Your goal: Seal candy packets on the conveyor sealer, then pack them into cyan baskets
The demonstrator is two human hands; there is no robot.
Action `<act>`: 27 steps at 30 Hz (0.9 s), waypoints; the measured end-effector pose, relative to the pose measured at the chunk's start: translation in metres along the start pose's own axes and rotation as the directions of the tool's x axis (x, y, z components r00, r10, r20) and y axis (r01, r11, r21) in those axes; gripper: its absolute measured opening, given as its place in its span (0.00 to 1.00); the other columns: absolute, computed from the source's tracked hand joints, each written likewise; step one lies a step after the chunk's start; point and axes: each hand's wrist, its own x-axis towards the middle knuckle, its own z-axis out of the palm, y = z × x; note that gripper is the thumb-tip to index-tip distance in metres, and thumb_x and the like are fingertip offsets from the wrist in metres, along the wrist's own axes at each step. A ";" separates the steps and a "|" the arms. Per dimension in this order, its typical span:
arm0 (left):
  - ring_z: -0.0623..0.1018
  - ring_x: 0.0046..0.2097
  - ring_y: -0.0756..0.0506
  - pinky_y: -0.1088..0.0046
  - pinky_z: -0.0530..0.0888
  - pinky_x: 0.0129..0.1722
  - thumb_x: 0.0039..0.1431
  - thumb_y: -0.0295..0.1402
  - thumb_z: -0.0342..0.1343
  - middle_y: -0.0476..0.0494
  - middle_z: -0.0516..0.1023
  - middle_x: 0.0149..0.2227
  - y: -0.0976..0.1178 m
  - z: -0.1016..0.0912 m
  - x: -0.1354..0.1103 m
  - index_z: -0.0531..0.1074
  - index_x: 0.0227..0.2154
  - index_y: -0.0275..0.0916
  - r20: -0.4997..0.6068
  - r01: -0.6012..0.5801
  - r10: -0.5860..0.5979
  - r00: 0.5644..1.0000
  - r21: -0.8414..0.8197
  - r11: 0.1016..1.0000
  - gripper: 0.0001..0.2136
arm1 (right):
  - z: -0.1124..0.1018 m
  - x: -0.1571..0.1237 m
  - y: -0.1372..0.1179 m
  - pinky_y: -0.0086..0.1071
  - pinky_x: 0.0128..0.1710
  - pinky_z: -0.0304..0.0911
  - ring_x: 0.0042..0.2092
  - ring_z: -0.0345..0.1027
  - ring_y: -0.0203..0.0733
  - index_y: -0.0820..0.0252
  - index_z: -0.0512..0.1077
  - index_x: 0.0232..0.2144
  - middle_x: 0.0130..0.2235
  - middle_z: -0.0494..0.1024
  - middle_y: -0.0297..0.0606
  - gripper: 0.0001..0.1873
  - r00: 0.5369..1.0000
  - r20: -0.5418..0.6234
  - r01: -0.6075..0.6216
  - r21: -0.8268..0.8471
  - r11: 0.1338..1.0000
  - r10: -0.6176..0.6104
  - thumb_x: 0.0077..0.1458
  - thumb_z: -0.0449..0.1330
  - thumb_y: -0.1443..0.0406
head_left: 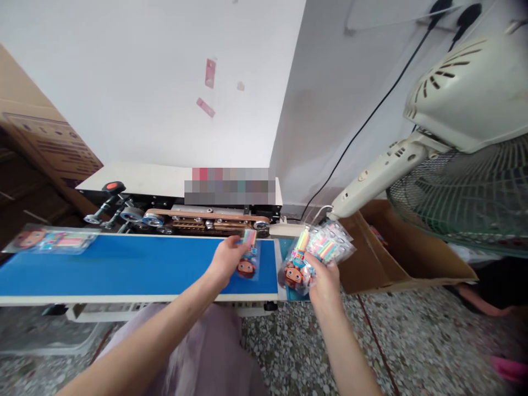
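My left hand (226, 258) is closed on the upper left edge of a clear plastic packet (246, 267), which has pastel sticks and a cartoon face printed on it. That packet is over the right part of the blue conveyor belt (165, 267), near the belt sealing machine (206, 220). A fanned bunch of similar packets (303, 258) is gripped in my right hand (325, 283), just past the belt's right end. Another packet (53, 240) lies at the belt's far left end.
An open cardboard box (412, 258) stands at the right, beneath a cream electric fan (445, 143). Along the wall runs a black cable (371, 113). A tall carton (41, 132) is at the left. Below lies a speckled floor (284, 352).
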 end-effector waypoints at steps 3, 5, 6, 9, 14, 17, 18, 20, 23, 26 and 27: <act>0.62 0.65 0.29 0.51 0.62 0.60 0.47 0.35 0.64 0.30 0.69 0.60 0.005 -0.023 -0.022 0.72 0.49 0.37 -0.099 -0.373 0.445 0.890 0.401 0.837 0.24 | 0.003 -0.005 -0.003 0.36 0.36 0.71 0.34 0.76 0.45 0.61 0.76 0.40 0.36 0.83 0.37 0.29 0.998 0.054 -0.033 -0.015 0.999 0.034 0.29 0.73 0.65; 0.55 0.67 0.31 0.50 0.54 0.65 0.54 0.36 0.59 0.31 0.62 0.64 0.007 -0.017 -0.033 0.69 0.53 0.36 -0.020 -0.553 0.678 0.734 0.563 0.615 0.23 | 0.005 -0.009 -0.003 0.36 0.35 0.71 0.34 0.76 0.46 0.61 0.76 0.39 0.35 0.83 0.37 0.28 0.994 0.089 -0.059 -0.025 0.998 0.061 0.30 0.73 0.64; 0.60 0.66 0.33 0.52 0.56 0.64 0.56 0.37 0.57 0.32 0.65 0.63 0.006 -0.008 -0.036 0.69 0.54 0.36 0.033 -0.595 0.694 0.719 0.544 0.591 0.23 | 0.006 -0.011 -0.002 0.36 0.35 0.71 0.33 0.76 0.46 0.61 0.76 0.40 0.35 0.83 0.36 0.28 0.991 0.111 -0.076 -0.032 0.997 0.079 0.31 0.73 0.64; 0.77 0.44 0.40 0.63 0.72 0.46 0.53 0.41 0.61 0.39 0.79 0.42 -0.004 0.031 -0.031 0.73 0.46 0.37 0.211 -0.505 0.459 0.863 0.320 0.802 0.19 | 0.008 -0.018 0.003 0.37 0.36 0.71 0.35 0.76 0.47 0.59 0.76 0.43 0.36 0.83 0.36 0.29 0.978 0.180 -0.098 -0.049 0.994 0.106 0.33 0.73 0.63; 0.66 0.26 0.51 0.75 0.63 0.26 0.41 0.38 0.66 0.53 0.67 0.22 -0.023 0.068 -0.011 0.75 0.28 0.36 0.313 -0.251 0.268 0.911 -0.093 0.963 0.13 | 0.009 -0.023 0.003 0.37 0.38 0.72 0.36 0.76 0.46 0.60 0.77 0.41 0.37 0.83 0.37 0.28 0.984 0.168 -0.060 -0.027 0.998 0.064 0.33 0.74 0.63; 0.66 0.26 0.51 0.76 0.63 0.27 0.41 0.39 0.65 0.52 0.68 0.23 -0.022 0.066 -0.011 0.75 0.30 0.36 0.340 -0.219 0.269 0.901 -0.177 0.959 0.14 | 0.006 -0.021 0.000 0.38 0.39 0.72 0.36 0.76 0.46 0.61 0.76 0.41 0.36 0.83 0.37 0.27 0.986 0.166 -0.028 -0.029 0.999 0.033 0.34 0.74 0.62; 0.66 0.27 0.51 0.75 0.64 0.27 0.41 0.40 0.65 0.51 0.70 0.24 -0.020 0.065 -0.013 0.75 0.30 0.36 0.346 -0.214 0.269 0.899 -0.189 0.958 0.14 | 0.006 -0.020 0.001 0.39 0.39 0.72 0.36 0.77 0.46 0.60 0.76 0.41 0.37 0.83 0.38 0.27 0.985 0.174 -0.010 -0.034 0.999 0.016 0.35 0.74 0.62; 0.67 0.28 0.50 0.75 0.64 0.27 0.43 0.42 0.65 0.50 0.71 0.25 -0.016 0.063 -0.016 0.75 0.30 0.36 0.350 -0.221 0.280 0.894 -0.200 0.955 0.15 | 0.004 -0.018 0.003 0.38 0.41 0.72 0.38 0.76 0.46 0.59 0.76 0.42 0.39 0.83 0.37 0.27 0.982 0.187 0.039 -0.051 0.998 -0.029 0.36 0.74 0.62; 0.66 0.27 0.50 0.75 0.63 0.26 0.46 0.42 0.65 0.50 0.70 0.24 -0.014 0.065 -0.018 0.76 0.29 0.37 0.322 -0.323 0.348 0.880 -0.132 0.937 0.13 | 0.004 -0.017 0.007 0.38 0.42 0.72 0.39 0.76 0.46 0.58 0.76 0.42 0.41 0.83 0.37 0.26 0.976 0.198 0.103 -0.084 0.991 -0.085 0.37 0.74 0.63; 0.69 0.30 0.49 0.75 0.65 0.30 0.53 0.38 0.60 0.48 0.72 0.27 -0.016 0.068 -0.017 0.78 0.27 0.39 0.262 -0.484 0.473 0.841 -0.025 0.875 0.08 | 0.006 -0.019 0.008 0.38 0.43 0.72 0.40 0.76 0.46 0.59 0.76 0.42 0.42 0.82 0.37 0.26 0.981 0.166 0.110 -0.062 0.992 -0.098 0.37 0.73 0.62; 0.70 0.32 0.49 0.75 0.66 0.32 0.54 0.37 0.59 0.48 0.73 0.28 -0.016 0.069 -0.017 0.79 0.27 0.39 0.241 -0.504 0.493 0.836 -0.018 0.864 0.07 | 0.006 -0.019 0.008 0.39 0.44 0.72 0.40 0.76 0.46 0.59 0.76 0.43 0.42 0.82 0.37 0.26 0.985 0.142 0.106 -0.042 0.993 -0.099 0.37 0.73 0.62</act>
